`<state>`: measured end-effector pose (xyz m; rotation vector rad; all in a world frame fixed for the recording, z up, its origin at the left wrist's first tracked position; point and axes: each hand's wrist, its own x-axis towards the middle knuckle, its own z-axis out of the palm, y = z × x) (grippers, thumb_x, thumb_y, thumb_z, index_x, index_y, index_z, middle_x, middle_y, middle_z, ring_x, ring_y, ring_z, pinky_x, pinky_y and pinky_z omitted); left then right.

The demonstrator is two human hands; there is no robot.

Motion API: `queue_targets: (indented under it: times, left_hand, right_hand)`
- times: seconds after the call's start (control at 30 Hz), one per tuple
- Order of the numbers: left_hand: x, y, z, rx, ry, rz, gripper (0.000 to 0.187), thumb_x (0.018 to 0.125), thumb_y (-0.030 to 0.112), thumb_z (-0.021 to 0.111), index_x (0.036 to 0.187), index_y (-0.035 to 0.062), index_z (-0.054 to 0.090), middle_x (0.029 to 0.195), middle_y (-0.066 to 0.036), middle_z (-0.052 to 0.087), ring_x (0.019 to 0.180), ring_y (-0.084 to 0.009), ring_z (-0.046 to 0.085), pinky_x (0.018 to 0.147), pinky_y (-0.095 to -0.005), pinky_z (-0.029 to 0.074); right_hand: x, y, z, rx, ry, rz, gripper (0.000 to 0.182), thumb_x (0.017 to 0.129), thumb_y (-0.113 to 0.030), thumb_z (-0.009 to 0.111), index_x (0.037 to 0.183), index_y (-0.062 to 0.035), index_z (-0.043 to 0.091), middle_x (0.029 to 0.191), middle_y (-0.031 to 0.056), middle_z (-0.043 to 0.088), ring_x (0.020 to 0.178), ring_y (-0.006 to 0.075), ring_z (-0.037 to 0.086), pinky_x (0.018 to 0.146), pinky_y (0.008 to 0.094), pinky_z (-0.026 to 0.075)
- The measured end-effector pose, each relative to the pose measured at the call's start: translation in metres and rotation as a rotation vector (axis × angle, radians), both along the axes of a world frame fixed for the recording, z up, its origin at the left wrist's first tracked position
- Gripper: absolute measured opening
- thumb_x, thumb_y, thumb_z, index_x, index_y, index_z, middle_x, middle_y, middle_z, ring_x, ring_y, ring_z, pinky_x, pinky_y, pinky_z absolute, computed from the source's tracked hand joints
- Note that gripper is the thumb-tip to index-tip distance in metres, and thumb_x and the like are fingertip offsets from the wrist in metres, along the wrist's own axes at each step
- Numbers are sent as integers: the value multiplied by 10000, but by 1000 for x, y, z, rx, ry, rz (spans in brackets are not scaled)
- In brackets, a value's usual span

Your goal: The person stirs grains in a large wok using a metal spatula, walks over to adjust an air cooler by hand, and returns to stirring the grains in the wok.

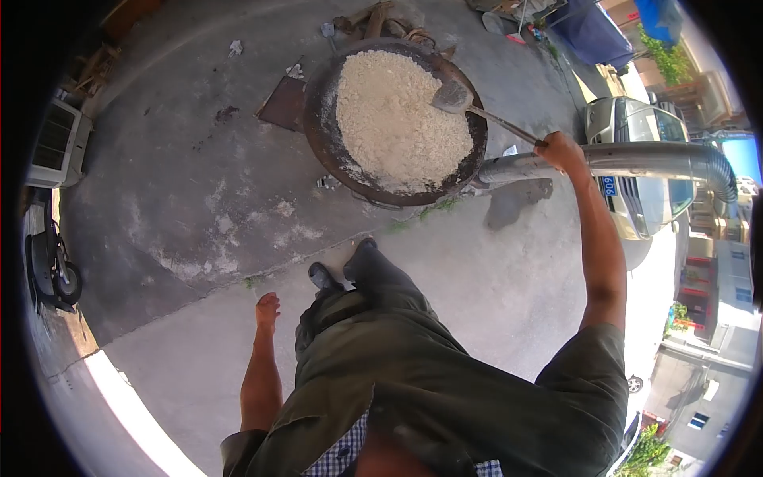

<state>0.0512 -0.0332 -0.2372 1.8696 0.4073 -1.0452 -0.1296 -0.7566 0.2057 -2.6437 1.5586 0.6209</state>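
My right hand [563,153] is wrapped round the end of a long-handled shovel [453,97]. The shovel's grey blade rests over the right side of a pale, crumbly heap [397,119]. That heap fills most of a large, round, dark wok [322,151], whose rim shows on every side. At my left side hangs my left hand [269,312], with nothing in it and its fingers loosely bent, well away from the wok.
A silver metal pipe [636,161] runs right from the wok, below my right hand. A dark flat plate [284,103] adjoins the wok's left side, with wood [376,20] behind. A parked car [644,131] stands right; a motorbike [56,262] stands far left.
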Motion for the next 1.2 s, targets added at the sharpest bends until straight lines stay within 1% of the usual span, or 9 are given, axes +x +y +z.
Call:
queue_targets:
  times: [0.07,0.27,0.37,0.53,0.67,0.7,0.73,0.97,1.2]
  left_hand:
    - [-9,5,-6,16,39,27,359,930,288,601,1238,114,659,1078,-69,701,955,-211,660,770,-377,527]
    - [-64,6,-15,76,119,90,382,965,314,593,1294,124,629,1133,-90,697,1004,-237,664,803,-414,540]
    - [-99,-9,-7,112,153,153,394,987,320,594,1325,119,611,1200,-117,687,1051,-267,660,832,-441,537]
    - [-171,-78,19,119,174,304,463,991,348,603,1361,71,578,1225,-150,675,1089,-288,655,866,-457,536]
    - [-252,-127,26,116,109,274,378,1009,372,552,1164,67,715,1019,-101,737,908,-215,688,785,-359,542]
    - [-278,-117,7,52,-170,84,370,1004,354,551,1097,55,747,954,-80,742,871,-200,691,774,-330,532]
    - [-298,-120,7,-85,-85,265,375,983,347,580,1125,37,736,975,-80,737,902,-204,684,790,-327,532]
    - [-276,-127,6,95,192,84,368,969,338,608,1130,33,736,973,-75,736,906,-170,676,785,-316,531]
    - [-86,-168,31,84,0,77,422,963,316,590,1307,74,625,1129,-98,701,1005,-222,659,802,-390,540]
  right_hand:
    - [18,-17,10,-192,161,114,289,869,-250,713,1017,-3,733,932,157,757,768,353,736,727,409,570]
    - [81,-68,-15,-220,552,224,299,842,-100,669,1130,-67,744,1159,153,730,1085,295,710,871,379,579]
    - [98,-120,-46,-107,566,197,268,908,-234,664,998,9,729,962,153,753,798,306,758,725,403,601]
    - [78,-252,-120,358,537,-126,420,901,-402,720,842,14,700,716,132,688,591,249,697,543,378,521]
    - [78,-255,-208,281,341,203,569,887,-533,694,774,24,687,648,164,659,562,264,676,558,419,535]
    - [85,-247,-232,265,314,197,566,871,-554,697,819,9,715,736,169,699,682,296,705,658,426,547]
    - [93,-239,-253,250,278,189,570,856,-574,700,864,-6,744,825,174,738,803,328,734,757,434,560]
    - [77,-194,-268,133,89,497,453,911,-455,657,1014,-24,749,982,178,748,946,366,721,839,466,570]
    - [3,-111,-262,-107,-216,467,249,885,-307,690,981,-79,661,845,150,715,822,347,711,697,457,569]
